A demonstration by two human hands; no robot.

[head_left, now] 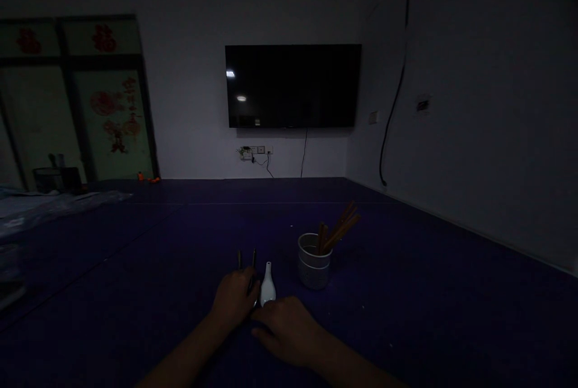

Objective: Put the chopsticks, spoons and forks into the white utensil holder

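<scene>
A white ceramic spoon [268, 290] lies on the dark blue table surface, its handle pointing away from me. My left hand [233, 296] rests just left of it, fingers curled down over a slim dark-handled utensil [253, 256]. A second thin handle [239, 259] sticks out beyond the same hand; the working ends of both are mostly hidden. My right hand [289, 326] is at the near end of the spoon, its fingertips by the spoon's bowl. Its thumb stands apart from the fingers, and I see nothing held there.
Right of the spoon stands a grey ribbed cup [313, 270] with several wooden chopsticks [342, 230] leaning right. Clear plastic sheeting [58, 210] lies at the left, near a dark container [56, 178]. Small orange objects [148, 178] sit at the back. A television [293, 87] hangs on the wall.
</scene>
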